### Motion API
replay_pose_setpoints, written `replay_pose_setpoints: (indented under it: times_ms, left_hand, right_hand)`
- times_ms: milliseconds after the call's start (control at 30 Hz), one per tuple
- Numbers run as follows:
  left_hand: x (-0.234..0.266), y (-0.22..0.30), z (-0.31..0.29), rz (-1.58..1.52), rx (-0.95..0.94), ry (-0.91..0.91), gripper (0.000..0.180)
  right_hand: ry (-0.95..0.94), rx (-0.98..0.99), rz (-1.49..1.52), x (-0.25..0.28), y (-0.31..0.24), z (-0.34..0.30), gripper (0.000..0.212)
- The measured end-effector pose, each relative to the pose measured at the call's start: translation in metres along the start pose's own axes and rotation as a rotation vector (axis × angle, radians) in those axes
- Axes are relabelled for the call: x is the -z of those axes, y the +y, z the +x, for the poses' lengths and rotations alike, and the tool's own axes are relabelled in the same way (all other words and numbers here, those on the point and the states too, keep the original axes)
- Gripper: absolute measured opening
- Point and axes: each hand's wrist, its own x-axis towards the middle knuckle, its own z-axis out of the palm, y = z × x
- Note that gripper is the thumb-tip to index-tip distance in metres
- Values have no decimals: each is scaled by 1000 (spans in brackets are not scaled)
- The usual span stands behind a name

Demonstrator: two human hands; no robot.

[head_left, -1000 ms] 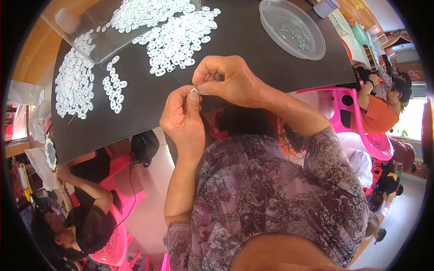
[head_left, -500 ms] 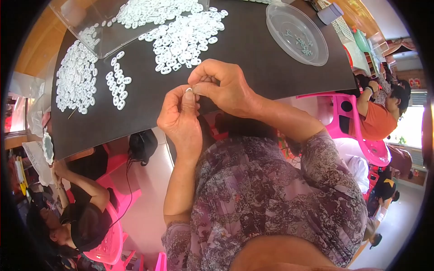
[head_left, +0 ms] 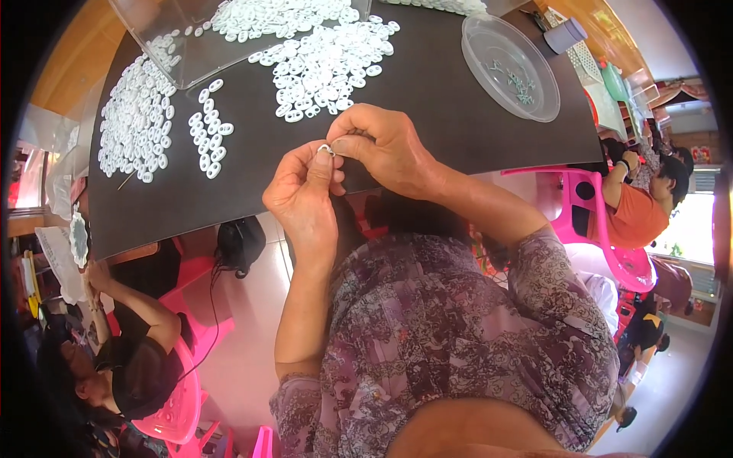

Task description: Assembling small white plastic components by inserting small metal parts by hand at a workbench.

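Between the thumb and fingers of my left hand (head_left: 307,200) is a small white oval plastic piece (head_left: 325,147), held just over the table's near edge. My right hand (head_left: 391,153) is closed in a pinch at the right side of that piece. Whatever its fingertips grip is too small to make out. Beyond my hands lies a heap of white oval pieces with holes (head_left: 328,69). A short cluster of like pieces (head_left: 208,133) sits farther left, beside another large heap (head_left: 136,122).
A round clear plastic lid (head_left: 475,72) at the far right holds small greenish bits (head_left: 521,85). A clear plastic box (head_left: 183,82) stands at the far left by more white pieces. People sit on pink chairs (head_left: 569,202) at both sides of the dark table (head_left: 458,137).
The view has shifted slightly, so the table things appear a little farther right. My fingertips have parted a little, and more of the white piece shows between them.
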Motion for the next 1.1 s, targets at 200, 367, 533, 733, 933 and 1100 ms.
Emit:
replay_pose_setpoints:
  times_ms: [200, 367, 533, 733, 933, 1100]
  left_hand:
    - [1, -8, 0, -28, -64, 23, 11]
    - [-1, -9, 0, -64, -104, 44, 10]
    - [0, -10, 1, -77, -98, 34, 9]
    - [0, -5, 1, -69, -61, 56, 12]
    - [-2, -3, 2, -40, -33, 62, 11]
    - [0, -2, 2, -32, -20, 31, 11]
  right_hand:
    - [62, 197, -198, -11, 8, -1, 9]
    - [148, 363, -255, -17, 11, -2, 2]
    - [147, 340, -223, -15, 13, -2, 1]
    - [256, 500, -646, 49, 36, 29, 9]
    - [287, 464, -930, 73, 61, 50, 12]
    - [208, 472, -1014, 73, 60, 52, 11]
